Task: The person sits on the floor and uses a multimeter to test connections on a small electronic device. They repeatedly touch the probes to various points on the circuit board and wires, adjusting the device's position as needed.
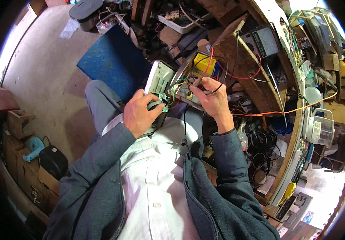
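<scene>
My left hand is closed around a small green circuit board above my lap, with a grey curved piece under its fingers. Thin coloured wires run from the board into an opened device housing. Its pale cover stands tilted beside my left fingertips. Over the housing, my right hand pinches a slim dark test probe; a red lead and a black lead rise near those fingers. A yellow block sits at the housing's far end. The probe's tip is too small to make out.
A blue panel stands beyond my left knee. To the right are a wooden board, a grey boxed instrument, an orange cable and tangled black cables. A clear plastic container stands on the bench.
</scene>
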`<act>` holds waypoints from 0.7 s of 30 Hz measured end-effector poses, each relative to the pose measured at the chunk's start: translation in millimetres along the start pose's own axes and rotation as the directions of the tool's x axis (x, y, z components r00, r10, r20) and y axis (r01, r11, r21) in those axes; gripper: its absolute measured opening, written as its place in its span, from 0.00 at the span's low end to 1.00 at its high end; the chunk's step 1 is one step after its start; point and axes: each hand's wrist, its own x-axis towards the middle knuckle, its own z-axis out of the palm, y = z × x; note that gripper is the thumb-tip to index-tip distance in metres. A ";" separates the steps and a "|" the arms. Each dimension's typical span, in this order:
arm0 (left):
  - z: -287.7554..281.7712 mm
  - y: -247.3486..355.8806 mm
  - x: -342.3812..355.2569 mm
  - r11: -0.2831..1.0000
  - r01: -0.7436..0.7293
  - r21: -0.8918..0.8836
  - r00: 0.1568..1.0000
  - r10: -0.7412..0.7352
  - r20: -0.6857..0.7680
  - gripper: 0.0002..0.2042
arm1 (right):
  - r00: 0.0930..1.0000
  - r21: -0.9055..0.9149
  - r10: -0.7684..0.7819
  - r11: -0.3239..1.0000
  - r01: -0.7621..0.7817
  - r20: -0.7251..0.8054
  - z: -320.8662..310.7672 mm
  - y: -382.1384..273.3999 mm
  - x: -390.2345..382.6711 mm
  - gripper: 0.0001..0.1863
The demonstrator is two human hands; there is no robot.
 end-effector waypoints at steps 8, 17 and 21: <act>4.7 1.9 2.4 0.998 -0.062 0.004 0.997 0.062 -0.038 0.11 | 0.999 -0.045 -0.045 0.998 0.044 -0.021 0.8 10.5 -3.1 0.08; 4.1 0.0 5.5 0.999 -0.052 -0.005 0.999 0.052 -0.015 0.12 | 0.998 -0.110 -0.056 0.992 0.057 0.008 2.9 8.9 1.2 0.10; 2.6 3.2 6.4 0.999 -0.035 -0.011 0.999 0.035 0.002 0.11 | 0.999 -0.143 -0.028 0.989 0.030 0.018 0.7 5.5 -0.3 0.11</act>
